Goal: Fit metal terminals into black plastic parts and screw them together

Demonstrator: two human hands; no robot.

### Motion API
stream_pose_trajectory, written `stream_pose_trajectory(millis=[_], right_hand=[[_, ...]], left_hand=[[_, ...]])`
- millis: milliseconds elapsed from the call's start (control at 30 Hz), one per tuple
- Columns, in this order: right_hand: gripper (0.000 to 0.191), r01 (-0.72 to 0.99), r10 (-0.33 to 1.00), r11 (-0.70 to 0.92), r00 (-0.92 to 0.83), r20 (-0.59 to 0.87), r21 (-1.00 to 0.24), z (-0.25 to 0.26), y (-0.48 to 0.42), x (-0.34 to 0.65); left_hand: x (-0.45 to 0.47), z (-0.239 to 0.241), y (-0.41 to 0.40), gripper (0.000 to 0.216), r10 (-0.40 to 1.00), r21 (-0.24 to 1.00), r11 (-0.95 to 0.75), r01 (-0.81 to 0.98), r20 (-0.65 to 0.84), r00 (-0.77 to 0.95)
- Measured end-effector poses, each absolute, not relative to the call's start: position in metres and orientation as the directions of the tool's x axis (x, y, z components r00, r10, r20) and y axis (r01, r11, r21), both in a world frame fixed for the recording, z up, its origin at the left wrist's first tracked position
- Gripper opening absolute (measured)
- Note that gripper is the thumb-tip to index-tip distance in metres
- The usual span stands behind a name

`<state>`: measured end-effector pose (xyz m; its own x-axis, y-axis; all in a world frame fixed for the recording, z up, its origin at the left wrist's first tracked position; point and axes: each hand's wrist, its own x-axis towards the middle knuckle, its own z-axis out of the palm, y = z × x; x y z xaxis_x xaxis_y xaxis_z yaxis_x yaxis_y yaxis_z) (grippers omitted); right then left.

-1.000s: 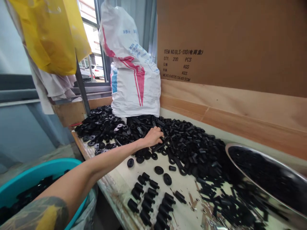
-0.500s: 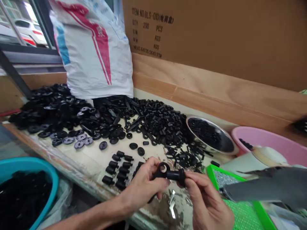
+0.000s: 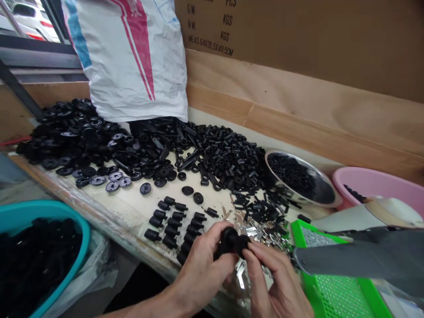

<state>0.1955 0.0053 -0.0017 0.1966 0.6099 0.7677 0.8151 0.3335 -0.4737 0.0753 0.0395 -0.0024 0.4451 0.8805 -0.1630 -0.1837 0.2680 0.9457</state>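
Observation:
My left hand (image 3: 202, 267) is closed round a black plastic part (image 3: 228, 238), whose ring end showed a moment ago. The fingertips of my right hand (image 3: 278, 280) pinch a smaller flanged black piece (image 3: 244, 244) against it; how far the two fit together is hidden. Left of my hands, black cylinders (image 3: 172, 230) with thin pins lie in rows on the table (image 3: 139, 212). Small bent metal strips (image 3: 241, 276) lie beneath and behind my fingers. Short black pins (image 3: 255, 207) are scattered just beyond them.
Behind lie heaps of black discs (image 3: 114, 185) and short tubes (image 3: 228, 154), under a white sack (image 3: 135, 70). At right are a steel bowl (image 3: 326, 198), a pink basin (image 3: 351, 174), a green tray (image 3: 367, 287) and a grey machine arm (image 3: 344, 260). A teal tub (image 3: 77, 221) stands left.
My hands have come closer together, and the flanged piece is now up against the part in my left hand. The ring opening has turned out of sight. The view has tilted downward.

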Motion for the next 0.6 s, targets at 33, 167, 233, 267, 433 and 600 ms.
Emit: stream_pose_trajectory(millis=[33, 167, 233, 267, 433, 600], right_hand=[[0.007, 0.816, 0.611, 0.333, 0.195, 0.768, -0.472, -0.003, 0.006, 0.195], [0.007, 0.800, 0.629, 0.318, 0.224, 0.744, -0.509, -0.008, 0.009, 0.193], [0.008, 0.805, 0.637, 0.301, 0.229, 0.736, -0.511, -0.009, 0.009, 0.193], [0.008, 0.811, 0.639, 0.290, 0.232, 0.734, -0.508, -0.010, 0.009, 0.193], [0.007, 0.817, 0.637, 0.278, 0.236, 0.734, -0.504, -0.012, 0.011, 0.193], [0.006, 0.793, 0.629, 0.294, 0.261, 0.733, -0.534, -0.017, 0.013, 0.193]], left_hand=[[0.075, -0.003, 0.040, 0.025, 0.886, 0.950, 0.262, -0.172, -0.166, 0.432], [0.077, -0.005, 0.040, 0.029, 0.909, 0.962, 0.237, -0.134, -0.171, 0.380], [0.077, -0.005, 0.040, 0.032, 0.913, 0.967, 0.225, -0.123, -0.165, 0.372], [0.077, -0.004, 0.040, 0.035, 0.913, 0.967, 0.222, -0.122, -0.163, 0.373], [0.076, -0.001, 0.040, 0.046, 0.894, 0.957, 0.262, -0.123, -0.192, 0.405], [0.078, -0.001, 0.039, 0.049, 0.906, 0.971, 0.234, -0.055, -0.197, 0.373]])
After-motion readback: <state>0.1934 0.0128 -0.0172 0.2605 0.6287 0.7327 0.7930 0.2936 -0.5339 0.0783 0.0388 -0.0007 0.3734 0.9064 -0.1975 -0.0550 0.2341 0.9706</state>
